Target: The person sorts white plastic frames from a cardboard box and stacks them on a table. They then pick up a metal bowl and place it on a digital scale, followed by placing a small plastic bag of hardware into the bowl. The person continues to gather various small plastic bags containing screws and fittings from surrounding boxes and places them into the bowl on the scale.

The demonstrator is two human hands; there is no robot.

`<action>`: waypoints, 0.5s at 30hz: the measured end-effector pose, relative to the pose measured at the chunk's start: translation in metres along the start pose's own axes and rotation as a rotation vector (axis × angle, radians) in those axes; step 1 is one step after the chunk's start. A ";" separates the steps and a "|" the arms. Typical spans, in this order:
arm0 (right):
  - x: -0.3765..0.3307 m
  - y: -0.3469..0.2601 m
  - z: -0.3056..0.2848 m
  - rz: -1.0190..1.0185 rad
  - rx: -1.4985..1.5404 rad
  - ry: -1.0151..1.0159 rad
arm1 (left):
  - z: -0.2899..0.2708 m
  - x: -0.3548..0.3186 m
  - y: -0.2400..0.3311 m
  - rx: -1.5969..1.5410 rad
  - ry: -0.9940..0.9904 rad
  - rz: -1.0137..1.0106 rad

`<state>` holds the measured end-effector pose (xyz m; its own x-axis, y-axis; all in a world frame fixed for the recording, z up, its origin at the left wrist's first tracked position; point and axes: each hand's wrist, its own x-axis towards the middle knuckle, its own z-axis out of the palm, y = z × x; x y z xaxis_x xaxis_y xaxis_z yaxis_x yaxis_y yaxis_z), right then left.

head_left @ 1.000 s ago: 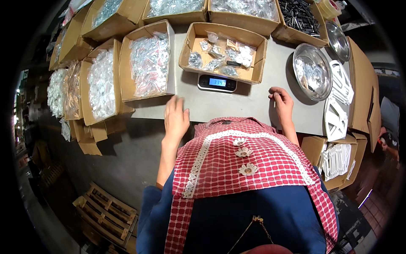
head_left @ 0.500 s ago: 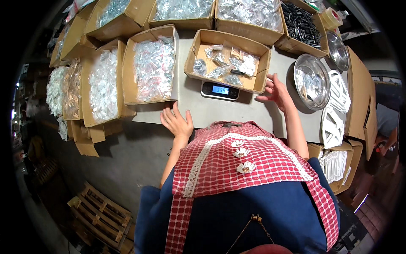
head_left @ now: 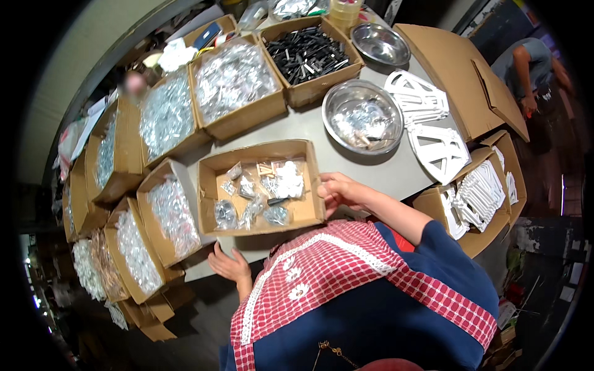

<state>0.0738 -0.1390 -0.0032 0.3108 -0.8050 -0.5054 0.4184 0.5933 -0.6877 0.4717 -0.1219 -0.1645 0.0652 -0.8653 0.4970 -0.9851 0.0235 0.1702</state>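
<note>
My right hand (head_left: pixel 337 191) grips the right wall of the shallow cardboard box (head_left: pixel 260 195) in front of me, fingers curled over its rim so the hand is closed on the cardboard. That box sits on the grey table (head_left: pixel 365 167), close to my chest, and holds a scatter of small clear bags (head_left: pixel 275 185) with little metal parts inside. My left hand (head_left: pixel 230 266) rests at the near edge of the table, just below the left corner of that box, fingers spread loosely and holding nothing; it does not touch the box as far as I can tell. My red checked apron (head_left: pixel 334 272) covers the table edge below the box. To the left, a row of open boxes (head_left: pixel 154 216) filled with clear bags curves along the table, and further back two more boxes (head_left: pixel 232 77) hold the same shiny packets. Behind them stands a box of black parts (head_left: pixel 309 55). To the right of my box lies a steel bowl (head_left: pixel 362 117) with a few bags in it, and a second, smaller steel bowl (head_left: pixel 380 43) sits further back. White plastic frames (head_left: pixel 433 123) lie flat beside the bowls, and more of them are stacked upright in a box (head_left: pixel 479 198) at my right. Another person (head_left: pixel 526 62) in a grey shirt stands at the far right, well apart from my hands.
</note>
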 end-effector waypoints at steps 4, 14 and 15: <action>-0.054 -0.044 -0.034 -0.173 -0.037 0.174 | -0.004 -0.003 -0.002 -0.009 -0.043 -0.036; -0.104 -0.223 -0.199 -0.788 -0.548 0.937 | -0.011 -0.003 0.004 0.024 -0.139 -0.108; -0.093 -0.240 -0.216 -0.771 -0.676 1.057 | -0.011 -0.003 0.004 0.022 -0.149 -0.117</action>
<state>-0.2394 -0.2073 0.0963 -0.6775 -0.7184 0.1581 -0.3742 0.1515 -0.9149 0.4690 -0.1132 -0.1557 0.1569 -0.9259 0.3435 -0.9755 -0.0910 0.2001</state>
